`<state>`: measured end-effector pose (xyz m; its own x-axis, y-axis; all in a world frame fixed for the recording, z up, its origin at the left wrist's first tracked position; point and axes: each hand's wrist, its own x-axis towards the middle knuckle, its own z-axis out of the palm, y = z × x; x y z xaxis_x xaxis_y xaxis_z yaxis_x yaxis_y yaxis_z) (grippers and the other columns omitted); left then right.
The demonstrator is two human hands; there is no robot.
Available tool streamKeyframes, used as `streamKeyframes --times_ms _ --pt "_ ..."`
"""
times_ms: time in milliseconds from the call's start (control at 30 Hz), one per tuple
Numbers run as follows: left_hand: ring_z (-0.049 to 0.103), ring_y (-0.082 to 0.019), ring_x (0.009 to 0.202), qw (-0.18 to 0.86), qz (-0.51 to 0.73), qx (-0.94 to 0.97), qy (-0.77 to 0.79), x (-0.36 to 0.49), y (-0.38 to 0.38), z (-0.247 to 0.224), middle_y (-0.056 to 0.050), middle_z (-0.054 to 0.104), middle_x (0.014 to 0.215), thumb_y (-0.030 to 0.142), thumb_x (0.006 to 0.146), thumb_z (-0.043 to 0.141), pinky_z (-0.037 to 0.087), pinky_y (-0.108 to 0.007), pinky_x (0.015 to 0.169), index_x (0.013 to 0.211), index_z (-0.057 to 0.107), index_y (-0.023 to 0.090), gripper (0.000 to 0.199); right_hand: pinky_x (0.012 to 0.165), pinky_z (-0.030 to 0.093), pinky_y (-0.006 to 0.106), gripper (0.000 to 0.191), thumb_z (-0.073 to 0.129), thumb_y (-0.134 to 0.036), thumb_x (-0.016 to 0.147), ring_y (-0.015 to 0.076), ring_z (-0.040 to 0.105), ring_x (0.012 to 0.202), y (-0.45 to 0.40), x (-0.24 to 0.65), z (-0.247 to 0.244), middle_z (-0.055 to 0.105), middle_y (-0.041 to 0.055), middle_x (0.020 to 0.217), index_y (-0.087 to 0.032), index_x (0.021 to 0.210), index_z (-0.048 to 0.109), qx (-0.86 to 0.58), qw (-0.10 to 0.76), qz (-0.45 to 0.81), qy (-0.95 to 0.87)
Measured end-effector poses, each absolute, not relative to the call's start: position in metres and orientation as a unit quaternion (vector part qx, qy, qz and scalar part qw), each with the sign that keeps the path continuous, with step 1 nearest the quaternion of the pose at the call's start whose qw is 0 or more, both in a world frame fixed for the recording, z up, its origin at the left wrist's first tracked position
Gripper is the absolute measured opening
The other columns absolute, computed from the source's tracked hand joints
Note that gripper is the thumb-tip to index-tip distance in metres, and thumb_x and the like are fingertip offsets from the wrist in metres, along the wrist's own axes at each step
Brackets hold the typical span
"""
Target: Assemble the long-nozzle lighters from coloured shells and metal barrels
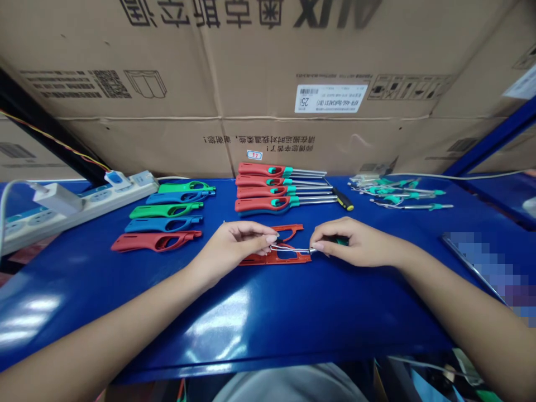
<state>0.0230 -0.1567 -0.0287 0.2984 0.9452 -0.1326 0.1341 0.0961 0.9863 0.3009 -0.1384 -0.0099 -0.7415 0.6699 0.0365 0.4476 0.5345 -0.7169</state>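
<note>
While the left hand (234,241) pinches white wires (288,249), the right hand (362,241) grips a metal tube (312,250) (mostly hidden). Beneath the wires — red casings (257,260).

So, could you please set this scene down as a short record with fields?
Left hand: pinches thin white wires
Right hand: pinches a slim silvery metal piece
Partly under left hand: two orange-red plastic handle pieces
Left side: five green, blue and red plastic handle shells; long white plastic power strip
Back: red-handled plastic lighters with silvery metal rods; yellow-and-black-handled screwdriver
Right side: pile of teal plastic and metal rod parts
Surface: glossy blue table
</note>
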Motion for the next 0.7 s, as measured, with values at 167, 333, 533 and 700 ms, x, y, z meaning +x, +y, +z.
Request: streamKeyframes --times_ms 167,333,533,700 --pt "0.075 -0.020 0.079 0.541 0.316 0.627 0.463 0.0209 -0.1566 -0.0311 -0.004 0.081 0.089 0.037 0.081 0.080 0.062 -0.037 0.080 0.096 0.080 0.022 0.021 0.075 0.050 0.031 0.024 0.059 -0.039 0.097 0.0168 0.064 0.079 -0.1382 0.3018 -0.0103 0.073 0.0048 0.089 -0.018 0.093 0.070 -0.320 0.160 0.350 -0.866" --pt "0.074 -0.021 0.097 0.318 0.271 0.822 0.387 0.0161 -0.1610 -0.0281 -0.004 0.079 0.105 0.024 0.093 0.066 0.058 -0.036 0.089 0.107 0.079 0.024 0.018 0.078 0.051 0.030 0.017 0.058 -0.030 0.097 0.0164 0.066 0.085 -0.1390 0.3040 -0.0095 0.073 0.0048 0.095 -0.018 0.097 0.070 -0.311 0.138 0.336 -0.878" --pt "0.072 -0.020 0.096 0.219 0.242 0.879 0.346 0.0140 -0.1630 -0.0240 -0.005 0.076 0.105 0.017 0.098 0.058 0.058 -0.034 0.088 0.108 0.077 0.020 0.022 0.075 0.051 0.030 0.012 0.063 -0.024 0.093 0.0175 0.067 0.084 -0.1396 0.3049 -0.0117 0.074 0.0046 0.095 -0.020 0.097 0.073 -0.321 0.106 0.304 -0.891" --pt "0.070 -0.019 0.092 0.208 0.228 0.881 0.360 0.0147 -0.1627 -0.0250 -0.006 0.074 0.102 0.016 0.097 0.058 0.057 -0.033 0.084 0.105 0.077 0.019 0.020 0.076 0.049 0.031 0.010 0.065 -0.027 0.093 0.0182 0.065 0.086 -0.1393 0.3044 -0.0148 0.072 0.0046 0.092 -0.020 0.094 0.072 -0.323 0.102 0.272 -0.901"
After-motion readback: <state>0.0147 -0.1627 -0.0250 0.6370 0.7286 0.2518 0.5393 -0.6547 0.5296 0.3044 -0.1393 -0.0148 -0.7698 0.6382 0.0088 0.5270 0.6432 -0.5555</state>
